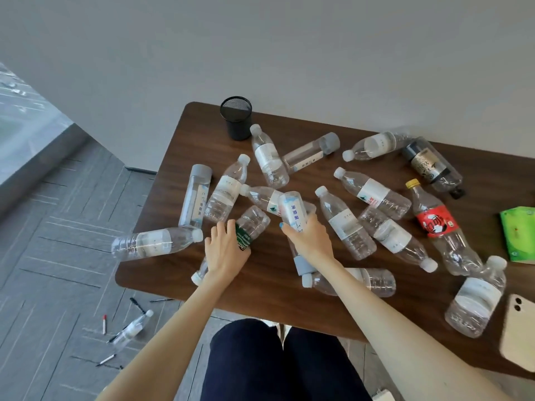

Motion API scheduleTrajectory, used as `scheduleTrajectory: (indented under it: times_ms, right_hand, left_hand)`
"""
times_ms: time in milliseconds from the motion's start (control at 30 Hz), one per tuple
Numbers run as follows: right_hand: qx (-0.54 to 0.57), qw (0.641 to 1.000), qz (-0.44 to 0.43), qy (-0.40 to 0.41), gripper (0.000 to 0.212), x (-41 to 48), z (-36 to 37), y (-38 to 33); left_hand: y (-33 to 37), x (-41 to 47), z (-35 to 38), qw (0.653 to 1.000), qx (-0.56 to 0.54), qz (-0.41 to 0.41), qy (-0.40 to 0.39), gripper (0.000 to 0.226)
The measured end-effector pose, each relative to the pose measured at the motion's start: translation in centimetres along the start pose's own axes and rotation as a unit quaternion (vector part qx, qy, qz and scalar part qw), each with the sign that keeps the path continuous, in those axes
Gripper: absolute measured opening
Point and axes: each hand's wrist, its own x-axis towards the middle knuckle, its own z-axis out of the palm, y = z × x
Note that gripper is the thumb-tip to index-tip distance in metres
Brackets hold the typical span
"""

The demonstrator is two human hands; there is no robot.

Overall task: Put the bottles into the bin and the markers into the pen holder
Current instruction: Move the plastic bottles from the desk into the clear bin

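Currently my right hand (311, 235) grips a blue-labelled bottle (293, 211) raised above mid-table; my left hand (224, 247) closes on a green-labelled bottle (250, 228) lying there. Pen holder (236, 118) at the table's (260, 296) far-left corner; markers (136, 303) on the floor.

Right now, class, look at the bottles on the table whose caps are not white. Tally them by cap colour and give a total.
Grey caps: 3
Yellow cap: 1
Black cap: 1
Total: 5
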Motion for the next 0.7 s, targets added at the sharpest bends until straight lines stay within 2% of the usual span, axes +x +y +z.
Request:
scheduleTrajectory:
  times_ms: [167,333,467,600,700]
  right_hand:
    - [0.025,0.998,-0.038,-0.033,0.06,0.1,0.6,-2.9]
    - [0.048,0.993,-0.084,-0.072,0.056,-0.3,1.8,-7.6]
    - [0.051,0.986,-0.126,-0.094,0.056,-0.8,4.7,-11.6]
    - [0.045,0.981,-0.146,-0.12,0.053,-1.6,7.2,-15.4]
    - [0.047,0.981,-0.143,-0.119,0.057,-1.6,9.2,-17.9]
  left_hand:
    - [-1.7,-0.5,-4.3,0.984,-0.162,-0.067,0.021,0.062]
    - [-4.6,-0.4,-8.5,0.937,-0.322,-0.134,0.025,0.066]
    - [-7.7,-0.8,-10.5,0.923,-0.347,-0.157,0.047,0.061]
    - [-11.0,-0.9,-12.3,0.906,-0.375,-0.184,0.076,0.037]
    - [-14.3,-0.2,-13.4,0.895,-0.387,-0.197,0.1,0.042]
